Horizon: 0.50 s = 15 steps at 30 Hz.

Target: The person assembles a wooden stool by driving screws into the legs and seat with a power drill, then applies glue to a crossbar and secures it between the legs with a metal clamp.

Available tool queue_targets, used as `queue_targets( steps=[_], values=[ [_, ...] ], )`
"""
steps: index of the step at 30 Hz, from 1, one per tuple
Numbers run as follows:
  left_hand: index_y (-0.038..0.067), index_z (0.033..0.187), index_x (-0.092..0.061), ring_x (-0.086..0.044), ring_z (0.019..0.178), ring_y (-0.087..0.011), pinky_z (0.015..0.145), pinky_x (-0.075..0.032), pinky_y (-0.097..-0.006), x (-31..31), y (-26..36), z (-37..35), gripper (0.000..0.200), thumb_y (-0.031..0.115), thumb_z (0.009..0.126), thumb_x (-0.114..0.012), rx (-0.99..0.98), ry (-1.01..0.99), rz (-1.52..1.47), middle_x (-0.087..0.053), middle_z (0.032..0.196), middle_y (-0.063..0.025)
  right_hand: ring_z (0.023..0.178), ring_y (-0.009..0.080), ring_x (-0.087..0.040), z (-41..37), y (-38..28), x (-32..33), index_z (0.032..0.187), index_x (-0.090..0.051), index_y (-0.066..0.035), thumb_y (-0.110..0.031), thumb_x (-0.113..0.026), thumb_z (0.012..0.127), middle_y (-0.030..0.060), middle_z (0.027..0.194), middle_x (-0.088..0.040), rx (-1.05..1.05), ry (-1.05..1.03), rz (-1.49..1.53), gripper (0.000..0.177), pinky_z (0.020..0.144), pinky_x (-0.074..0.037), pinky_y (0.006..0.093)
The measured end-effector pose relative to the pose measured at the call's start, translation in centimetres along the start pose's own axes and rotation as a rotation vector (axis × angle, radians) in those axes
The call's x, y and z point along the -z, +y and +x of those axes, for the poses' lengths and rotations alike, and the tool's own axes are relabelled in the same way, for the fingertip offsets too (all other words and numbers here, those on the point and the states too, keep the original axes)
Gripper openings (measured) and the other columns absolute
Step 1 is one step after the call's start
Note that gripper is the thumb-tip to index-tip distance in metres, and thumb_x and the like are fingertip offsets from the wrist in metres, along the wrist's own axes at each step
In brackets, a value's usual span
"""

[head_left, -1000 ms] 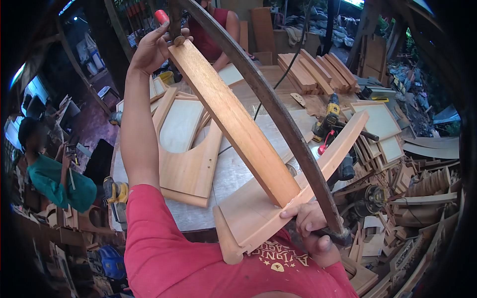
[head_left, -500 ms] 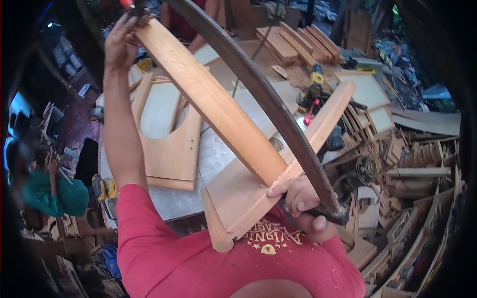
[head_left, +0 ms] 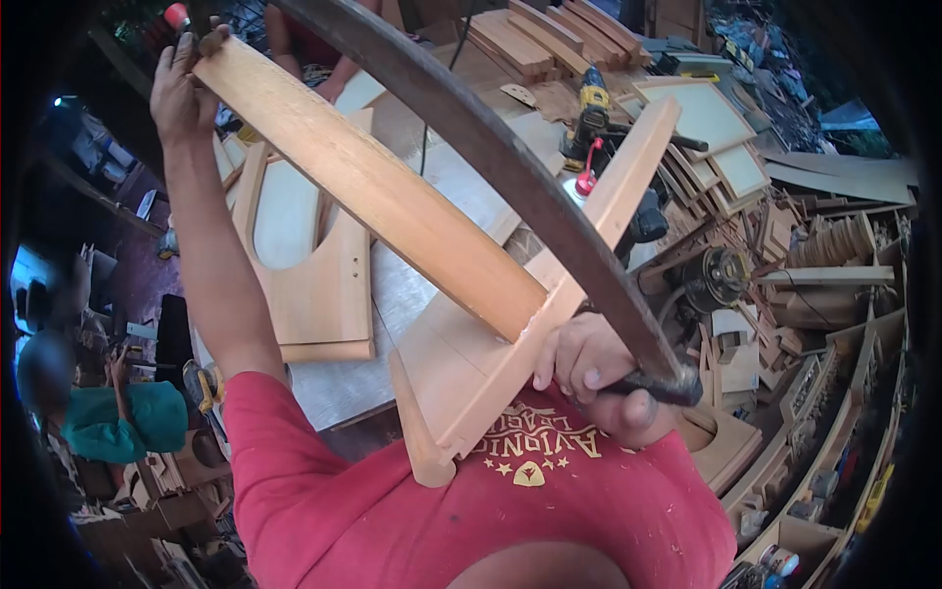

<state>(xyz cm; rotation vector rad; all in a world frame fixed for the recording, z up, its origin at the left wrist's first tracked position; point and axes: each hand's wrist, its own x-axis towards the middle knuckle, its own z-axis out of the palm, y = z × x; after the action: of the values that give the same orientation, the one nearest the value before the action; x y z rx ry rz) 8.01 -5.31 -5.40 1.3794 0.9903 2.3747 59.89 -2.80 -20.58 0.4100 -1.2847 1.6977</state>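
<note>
A long dark metal bar clamp (head_left: 491,147) slants across a pale wooden assembly. Roughly parallel to it runs a long wooden board (head_left: 373,191), whose near end meets a wooden rail (head_left: 589,250) at an angle. A wide wooden panel (head_left: 442,344) with a rounded end piece (head_left: 420,432) joins that rail close to my shirt. My left hand (head_left: 186,93) is closed at the board's far end, around the clamp's head beside a red-tipped part (head_left: 177,16). My right hand (head_left: 594,368) curls around the clamp's near jaw (head_left: 672,385), against the rail; its palm is partly hidden.
Beneath the assembly is a grey worktable (head_left: 334,393) with a cut-out wooden frame (head_left: 314,304). A yellow drill (head_left: 592,103), a red-nozzled bottle (head_left: 586,182) and stacked boards (head_left: 530,44) lie beyond. A person in a green shirt (head_left: 128,422) is at left; another person's arms (head_left: 339,74) show behind.
The clamp, board and my left hand have shifted left and up in the view. The fingers of my right hand have drawn back from the rail's top face to its side.
</note>
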Motion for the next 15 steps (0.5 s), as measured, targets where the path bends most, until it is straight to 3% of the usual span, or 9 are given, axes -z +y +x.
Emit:
queue_targets(
  steps=[1, 5, 7, 8, 11, 12, 15],
  values=[
    [-0.009, 0.127, -0.046, -0.067, 0.103, -0.0324, 0.095, -0.055, -0.0423, -0.7, 0.2, -0.3, 0.029, 0.009, 0.104, -0.048, -0.023, 0.013, 0.003, -0.065, 0.112, -0.023, 0.06, 0.0197, -0.058, 0.8, -0.1, -0.7, 0.088, -0.062, 0.006, -0.027, -0.07, 0.092, 0.007, 0.065, -0.056, 0.064, -0.007, -0.002, 0.034, 0.065, -0.058, 0.0428],
    [-0.005, 0.128, -0.046, -0.067, 0.103, -0.0298, 0.094, -0.054, -0.0426, -2.8, 1.2, -1.9, 0.029, 0.009, 0.103, -0.05, -0.03, 0.071, -0.046, -0.065, 0.113, -0.0198, 0.054, 0.019, -0.056, 0.8, 0.3, -0.9, 0.089, -0.062, 0.007, -0.024, -0.071, 0.09, 0.0088, 0.068, -0.058, 0.142, -0.091, -0.004, 0.033, 0.063, -0.059, 0.0452],
    [-0.004, 0.13, -0.044, -0.065, 0.108, -0.0286, 0.096, -0.053, -0.0428, -2.8, 1.4, -2.4, 0.033, 0.009, 0.102, -0.053, -0.032, -0.127, -0.175, -0.063, 0.119, -0.0186, 0.053, 0.0186, -0.056, 0.0, -0.1, -0.6, 0.091, -0.062, 0.006, -0.026, -0.071, 0.091, 0.0084, 0.069, -0.058, 0.096, -0.064, 0.003, 0.033, 0.064, -0.059, 0.0472],
    [-0.003, 0.139, -0.036, -0.062, 0.117, -0.0298, 0.101, -0.051, -0.0432, -2.8, 1.6, -2.7, 0.049, 0.008, 0.097, -0.059, -0.037, -0.138, -0.08, -0.058, 0.127, -0.0192, 0.054, 0.0185, -0.056, -0.3, -0.3, -0.6, 0.091, -0.063, 0.005, -0.027, -0.071, 0.091, 0.0082, 0.07, -0.058, 0.07, -0.047, 0.005, 0.033, 0.064, -0.059, 0.0476],
    [-0.002, 0.149, -0.022, -0.058, 0.125, -0.0323, 0.107, -0.049, -0.0442, -3.9, 2.1, -3.6, 0.07, 0.006, 0.094, -0.064, -0.094, -0.153, -0.015, -0.053, 0.134, -0.0211, 0.054, 0.0182, -0.055, 0.0, -0.9, -0.8, 0.093, -0.064, 0.003, -0.03, -0.072, 0.092, 0.0076, 0.07, -0.058, 0.009, -0.042, 0.0, 0.034, 0.067, -0.058, 0.0486],
    [-0.003, 0.153, -0.005, -0.056, 0.128, -0.0356, 0.108, -0.048, -0.0449, -3.5, 2.2, -3.3, 0.086, 0.004, 0.093, -0.065, -0.087, -0.217, -0.02, -0.048, 0.14, -0.0232, 0.054, 0.0184, -0.055, 0.3, -1.1, -1.0, 0.093, -0.064, 0.003, -0.03, -0.072, 0.092, 0.0074, 0.071, -0.058, 0.002, -0.048, -0.007, 0.034, 0.067, -0.059, 0.0484],
    [-0.003, 0.154, 0.006, -0.058, 0.124, -0.0386, 0.104, -0.051, -0.0445, -3.2, 2.2, -3.5, 0.093, 0.004, 0.093, -0.064, -0.097, -0.172, 0.056, -0.049, 0.139, -0.0244, 0.053, 0.019, -0.055, 0.9, -1.7, -1.5, 0.092, -0.063, 0.003, -0.031, -0.074, 0.091, 0.0075, 0.068, -0.057, 0.015, -0.05, -0.008, 0.036, 0.067, -0.059, 0.0477]
  ],
)
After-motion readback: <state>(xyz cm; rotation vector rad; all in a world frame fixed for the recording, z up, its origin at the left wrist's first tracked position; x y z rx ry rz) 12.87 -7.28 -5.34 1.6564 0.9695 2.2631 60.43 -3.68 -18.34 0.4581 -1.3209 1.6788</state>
